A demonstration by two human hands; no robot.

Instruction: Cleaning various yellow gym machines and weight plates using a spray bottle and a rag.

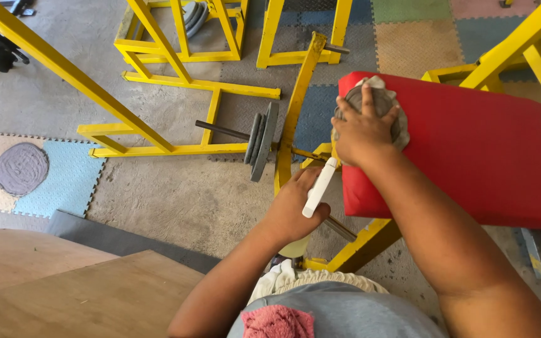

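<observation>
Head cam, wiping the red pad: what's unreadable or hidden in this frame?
- Grey cloth on the red pad: mostly covered by the right hand; its full extent is hidden.
- White object in the left hand: lower end hidden in the grip; its kind is unclear.
- Red pad: right side cut off by the frame edge.
- Weight plates: seen edge-on; count uncertain.
- Pad's support: hidden beneath the pad and the right forearm.

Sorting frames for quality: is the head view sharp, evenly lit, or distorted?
Head view: soft, even daylight, no harsh glare; right hand pressing a grey cloth on the red padded bench cushion looks sharp; left hand gripping a white cylindrical handle is crisp; wide-angle stretching shows toward the edges.
</observation>
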